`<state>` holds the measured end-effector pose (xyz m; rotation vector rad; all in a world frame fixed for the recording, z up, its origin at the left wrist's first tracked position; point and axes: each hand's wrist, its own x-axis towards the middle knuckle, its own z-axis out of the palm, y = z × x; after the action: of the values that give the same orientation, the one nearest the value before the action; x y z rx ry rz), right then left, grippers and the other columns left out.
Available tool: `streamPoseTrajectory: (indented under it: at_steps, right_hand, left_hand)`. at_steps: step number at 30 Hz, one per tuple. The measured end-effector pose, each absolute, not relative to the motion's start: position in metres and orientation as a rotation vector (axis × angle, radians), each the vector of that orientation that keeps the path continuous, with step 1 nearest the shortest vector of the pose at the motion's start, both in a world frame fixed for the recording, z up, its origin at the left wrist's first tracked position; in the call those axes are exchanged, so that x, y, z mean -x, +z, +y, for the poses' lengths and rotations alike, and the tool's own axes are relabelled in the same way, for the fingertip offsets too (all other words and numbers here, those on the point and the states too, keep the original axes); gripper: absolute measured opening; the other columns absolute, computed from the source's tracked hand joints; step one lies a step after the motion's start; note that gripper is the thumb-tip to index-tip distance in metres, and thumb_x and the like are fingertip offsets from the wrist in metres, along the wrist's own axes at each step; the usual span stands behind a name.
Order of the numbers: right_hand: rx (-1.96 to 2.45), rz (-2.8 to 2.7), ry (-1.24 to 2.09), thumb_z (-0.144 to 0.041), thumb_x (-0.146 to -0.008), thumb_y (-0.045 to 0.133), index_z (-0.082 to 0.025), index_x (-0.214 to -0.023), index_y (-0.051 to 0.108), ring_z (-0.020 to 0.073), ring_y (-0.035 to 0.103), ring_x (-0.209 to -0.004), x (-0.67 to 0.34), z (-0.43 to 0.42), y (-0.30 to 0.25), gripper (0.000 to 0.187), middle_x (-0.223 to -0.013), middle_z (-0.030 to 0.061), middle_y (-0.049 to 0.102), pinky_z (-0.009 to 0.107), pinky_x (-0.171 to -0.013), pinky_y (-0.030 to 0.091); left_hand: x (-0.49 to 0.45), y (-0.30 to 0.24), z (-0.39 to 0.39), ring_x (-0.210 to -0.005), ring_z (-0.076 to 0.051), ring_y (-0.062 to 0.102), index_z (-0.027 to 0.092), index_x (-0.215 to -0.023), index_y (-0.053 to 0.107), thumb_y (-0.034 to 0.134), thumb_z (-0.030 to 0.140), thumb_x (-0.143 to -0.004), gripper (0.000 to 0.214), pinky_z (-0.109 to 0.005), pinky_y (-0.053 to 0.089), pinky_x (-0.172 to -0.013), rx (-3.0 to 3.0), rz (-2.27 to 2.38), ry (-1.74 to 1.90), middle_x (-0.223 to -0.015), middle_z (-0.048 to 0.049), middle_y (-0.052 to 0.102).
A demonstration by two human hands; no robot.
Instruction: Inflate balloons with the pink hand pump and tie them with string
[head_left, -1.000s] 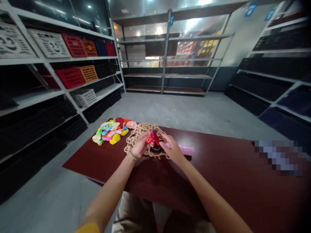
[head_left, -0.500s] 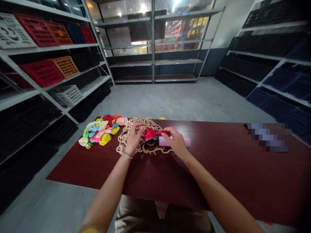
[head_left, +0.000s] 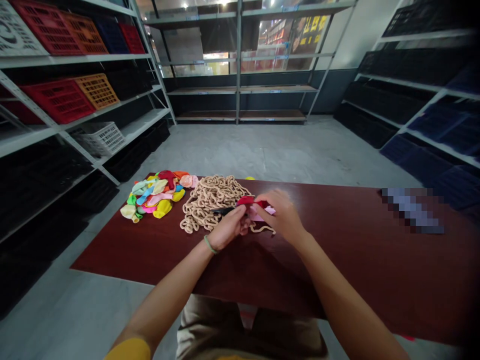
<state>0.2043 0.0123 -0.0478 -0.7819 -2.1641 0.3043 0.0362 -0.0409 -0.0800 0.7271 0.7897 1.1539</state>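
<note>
My left hand (head_left: 231, 228) is closed around a pink-and-black balloon pump (head_left: 264, 214), whose black end points left past my thumb. Between my two hands is a limp red balloon (head_left: 245, 200), partly covered by fingers. My right hand (head_left: 282, 212), slightly blurred, pinches the balloon from the right side. Just behind and left of my hands lies a heap of beige rope (head_left: 210, 200), with a loose end showing below my right hand. A pile of uninflated balloons (head_left: 155, 195) in many colours sits left of the rope.
The dark red table (head_left: 360, 260) extends to both sides. A pixelated flat item (head_left: 412, 210) lies at its right. Shelving with coloured crates (head_left: 56, 100) stands left, dark bins (head_left: 393, 105) right, and a metal rack (head_left: 237, 90) beyond the grey floor.
My left hand has moved right and closed around the pump, which has shifted left. The red balloon, stretched between my hands before, is now bunched close between my fingers.
</note>
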Motion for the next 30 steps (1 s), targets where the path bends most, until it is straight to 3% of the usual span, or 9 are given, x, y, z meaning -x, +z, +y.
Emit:
streamPoseTrajectory:
  at_steps: [4, 8, 14, 20, 24, 30]
  right_hand:
    - [0.711, -2.258, 0.239, -0.026, -0.093, 0.051, -0.024, -0.09, 0.062, 0.0205, 0.055, -0.086, -0.195, 0.008, -0.056, 0.012, -0.087, 0.0039, 0.066, 0.036, -0.081, 0.044]
    - [0.68, -2.319, 0.305, -0.025, -0.093, 0.05, -0.026, -0.101, 0.064, 0.0214, 0.056, -0.093, -0.189, 0.008, -0.065, 0.016, -0.099, 0.0046, 0.067, 0.039, -0.086, 0.045]
    - [0.778, -2.416, 0.248, -0.029, -0.093, 0.051, -0.025, -0.123, 0.058, 0.0239, 0.057, -0.097, -0.204, 0.023, -0.068, 0.031, -0.108, 0.0074, 0.066, 0.042, -0.088, 0.047]
    - [0.997, -2.613, 0.09, -0.041, -0.086, 0.06, -0.027, -0.129, 0.056, 0.0293, 0.058, -0.102, -0.215, 0.036, -0.094, 0.045, -0.118, 0.0108, 0.064, 0.045, -0.085, 0.046]
    - [0.974, -2.707, 0.031, -0.04, -0.085, 0.061, -0.027, -0.128, 0.055, 0.0287, 0.06, -0.099, -0.215, 0.036, -0.099, 0.045, -0.115, 0.0095, 0.065, 0.043, -0.083, 0.047]
    - [1.108, -2.529, 0.067, -0.046, -0.085, 0.058, -0.028, -0.129, 0.051, 0.0232, 0.065, -0.081, -0.213, 0.029, -0.079, 0.049, -0.112, 0.0074, 0.065, 0.032, -0.06, 0.047]
  left_hand:
    - [-0.033, -0.083, -0.034, -0.081, -0.014, 0.061, 0.016, -0.097, 0.066, 0.065, 0.042, -0.085, 0.029, -0.023, 0.049, -0.068, -0.617, 0.748, 1.429, -0.089, -0.0054, 0.066]
    - [-0.023, -0.079, -0.03, -0.095, -0.017, 0.065, 0.017, -0.103, 0.068, 0.069, 0.033, -0.083, 0.025, -0.029, 0.052, -0.084, -0.572, 0.77, 1.521, -0.102, -0.0067, 0.07]
    - [0.006, -0.081, -0.019, -0.092, -0.017, 0.068, 0.019, -0.102, 0.063, 0.071, 0.032, -0.081, 0.026, -0.03, 0.056, -0.082, -0.509, 0.835, 1.696, -0.097, -0.005, 0.071]
    - [0.046, -0.079, -0.01, -0.087, -0.013, 0.069, 0.019, -0.096, 0.058, 0.072, 0.025, -0.078, 0.024, -0.027, 0.056, -0.079, -0.495, 1.049, 1.845, -0.098, -0.0035, 0.07]
    - [0.06, -0.079, -0.008, -0.089, -0.014, 0.069, 0.019, -0.095, 0.055, 0.071, 0.021, -0.078, 0.024, -0.026, 0.056, -0.079, -0.475, 1.051, 1.918, -0.098, -0.0035, 0.07]
    - [0.066, -0.085, -0.003, -0.092, -0.015, 0.07, 0.022, -0.102, 0.049, 0.073, 0.022, -0.076, 0.036, -0.029, 0.056, -0.082, -0.463, 1.013, 2.071, -0.096, -0.0024, 0.07]
